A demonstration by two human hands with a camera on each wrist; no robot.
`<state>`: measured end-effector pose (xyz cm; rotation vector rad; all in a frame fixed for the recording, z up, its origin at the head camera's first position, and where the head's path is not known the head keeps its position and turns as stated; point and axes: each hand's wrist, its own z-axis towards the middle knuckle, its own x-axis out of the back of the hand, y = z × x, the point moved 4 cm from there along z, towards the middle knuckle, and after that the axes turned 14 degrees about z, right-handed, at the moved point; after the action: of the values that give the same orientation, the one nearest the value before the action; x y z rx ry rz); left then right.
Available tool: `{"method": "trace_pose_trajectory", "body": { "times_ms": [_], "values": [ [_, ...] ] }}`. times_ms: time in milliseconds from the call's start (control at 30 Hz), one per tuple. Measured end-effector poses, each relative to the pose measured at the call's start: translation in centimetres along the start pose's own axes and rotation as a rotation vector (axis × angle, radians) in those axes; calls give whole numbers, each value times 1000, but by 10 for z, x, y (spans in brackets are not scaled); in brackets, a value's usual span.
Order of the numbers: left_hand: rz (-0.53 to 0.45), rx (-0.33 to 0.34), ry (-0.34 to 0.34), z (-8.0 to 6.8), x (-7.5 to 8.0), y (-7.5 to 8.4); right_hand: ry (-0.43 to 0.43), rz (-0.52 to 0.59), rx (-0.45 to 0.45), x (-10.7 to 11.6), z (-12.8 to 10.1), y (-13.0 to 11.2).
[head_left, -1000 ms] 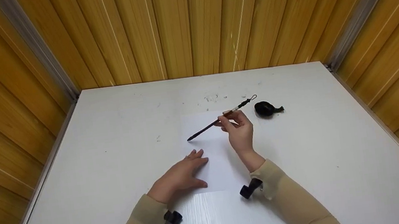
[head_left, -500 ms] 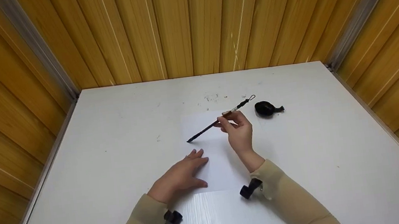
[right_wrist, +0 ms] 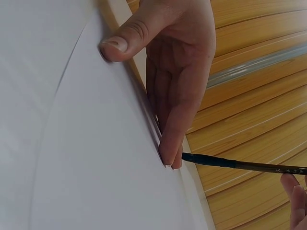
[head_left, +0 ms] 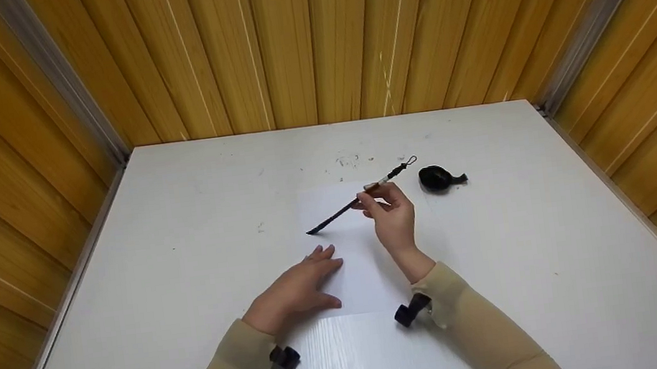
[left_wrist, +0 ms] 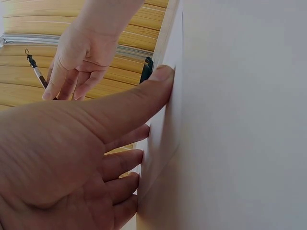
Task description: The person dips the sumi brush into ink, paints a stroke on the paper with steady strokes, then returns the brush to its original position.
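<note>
A sheet of white paper [head_left: 359, 281] lies on the white table in the head view. Spread fingers of my left hand [head_left: 300, 285] rest on its left side, and the thumb touches the sheet near its lower edge. My right hand [head_left: 394, 220] pinches a dark writing brush [head_left: 338, 213] between thumb and fingers, slanted with its hanging loop up to the right. Its dark tip is low over the paper's upper left part; in the right wrist view the left hand hides the end of the brush [right_wrist: 211, 160]. No marks show on the sheet.
Right of the paper sits a small black dish with a short handle [head_left: 435, 179]. Faint dark smudges [head_left: 347, 161] mark the table [head_left: 507, 313] behind the sheet. Wood-patterned panels [head_left: 311, 42] stand at the back and both sides.
The brush tip has shifted slightly left and down, and now looks bent to the left. My right hand has edged left with it. The left hand stays in place.
</note>
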<state>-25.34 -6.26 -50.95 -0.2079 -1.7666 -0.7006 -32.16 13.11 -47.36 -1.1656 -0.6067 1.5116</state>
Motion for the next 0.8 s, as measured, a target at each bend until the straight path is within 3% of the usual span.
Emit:
{"method": "trace_pose_trajectory", "body": {
  "times_ms": [800],
  "values": [
    [-5,-17,-3,0,2,0,2,-44,-2,3,5,-6]
  ]
}}
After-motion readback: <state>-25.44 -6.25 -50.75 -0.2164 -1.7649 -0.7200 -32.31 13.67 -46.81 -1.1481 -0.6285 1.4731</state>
